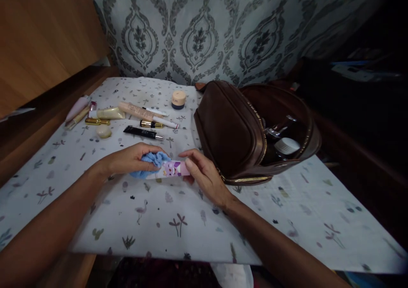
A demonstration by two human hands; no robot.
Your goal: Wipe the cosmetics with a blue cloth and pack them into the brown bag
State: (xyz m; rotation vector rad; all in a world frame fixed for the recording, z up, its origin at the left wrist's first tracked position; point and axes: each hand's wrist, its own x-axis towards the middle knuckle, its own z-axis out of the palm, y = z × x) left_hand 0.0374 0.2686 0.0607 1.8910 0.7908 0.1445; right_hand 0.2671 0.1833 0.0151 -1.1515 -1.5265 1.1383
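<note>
My left hand [137, 157] is closed around a crumpled blue cloth [156, 159], which covers the left end of a pink tube [174, 168]. A cartoon figure is printed on the tube's upward side. At the tube's right end, my right hand [205, 173] grips it between thumb and fingers. The tube lies roughly level, just above the patterned tablecloth. Beyond my hands is a black tube [143, 132] with a silver tip. Close to the right hand stands a brown leather bag [228, 131], unzipped, with a white-lidded jar [287, 147] inside.
Several cosmetics lie at the back left, among them a beige tube [132, 109], a gold-capped tube [151, 124] and a small round jar [103, 131]. A beige-lidded jar [178, 100] stands farther back. Wooden furniture [44, 37] borders the left side; patterned wallpaper [197, 37] rises behind.
</note>
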